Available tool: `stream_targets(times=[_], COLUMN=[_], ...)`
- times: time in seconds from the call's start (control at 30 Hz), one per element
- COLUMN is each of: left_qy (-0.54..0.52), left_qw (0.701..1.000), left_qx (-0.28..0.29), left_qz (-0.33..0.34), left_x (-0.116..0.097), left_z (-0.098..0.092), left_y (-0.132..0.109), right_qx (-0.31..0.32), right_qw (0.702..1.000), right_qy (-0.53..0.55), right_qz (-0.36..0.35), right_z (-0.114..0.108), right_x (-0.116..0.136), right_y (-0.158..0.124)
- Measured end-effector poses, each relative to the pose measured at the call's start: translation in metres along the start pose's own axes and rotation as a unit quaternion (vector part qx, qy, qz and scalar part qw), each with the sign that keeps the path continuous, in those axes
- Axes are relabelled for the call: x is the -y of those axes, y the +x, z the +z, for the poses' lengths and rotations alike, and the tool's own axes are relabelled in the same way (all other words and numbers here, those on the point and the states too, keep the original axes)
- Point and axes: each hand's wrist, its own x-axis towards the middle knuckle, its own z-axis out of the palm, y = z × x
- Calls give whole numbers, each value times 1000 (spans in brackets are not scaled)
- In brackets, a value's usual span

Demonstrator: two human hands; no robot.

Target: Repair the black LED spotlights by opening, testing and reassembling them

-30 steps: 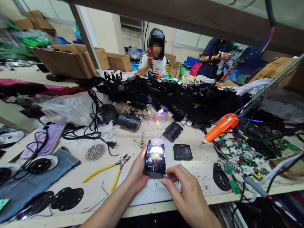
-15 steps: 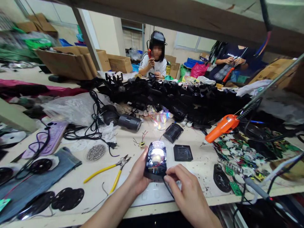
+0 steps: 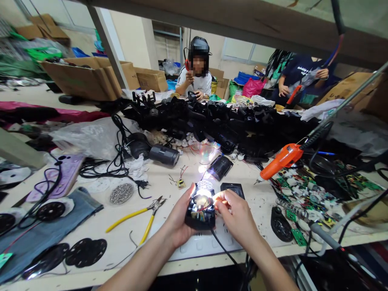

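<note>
Black casing (image 3: 200, 219) sits in left hand (image 3: 181, 221); right hand (image 3: 235, 209) curls alongside.

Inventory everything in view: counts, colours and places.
Worktable: 1, whitish, foreground
Lit device: 1, black, front centre
Cable: 1, black, from its near side
Slotted strip: 1, white, below device
Pliers: 1, yellow handles, left
Metal bits: uncountable, silver, left
Cords: several, black, left
Cloth: 1, blue, left
Phone-like object: 1, purple, left
Round plates: several, black, left
Small board: 1, yellowish, beyond device
Cylinder: 1, black, beyond pliers
Housing parts: 2, black, right of device
Power driver: 1, orange, right
Electronics heap: 1, green, right
Handled tool: 1, grey, right
Plastic bags: several, pale, back
Parts heap: 1, black, back
Cardboard boxes: several, brown, background
Other people: 2, white and dark tops, background
Left hand: 1, gripping device
Right hand: 1, at device's edge
</note>
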Motion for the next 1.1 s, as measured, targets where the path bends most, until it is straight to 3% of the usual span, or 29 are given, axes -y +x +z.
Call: stream_targets(times=[0.13, 0.43, 0.8, 1.1], left_qy=[-30, -23, -25, -21], left_qw=[999, 999, 999, 999], left_qx=[30, 12, -7, -17], left_qz=[-17, -38, -34, -26], left_x=[-1, -1, 1, 1], left_z=[-2, -2, -1, 1], left_y=[2, 5, 3, 6], right_qx=[13, 33, 47, 33], right_qw=[999, 996, 997, 997], right_qy=[17, 73, 7, 10], right_qz=[24, 47, -53, -65], right_z=[3, 4, 5, 8], right_x=[-2, -6, -8, -7], right_y=[3, 6, 10, 7])
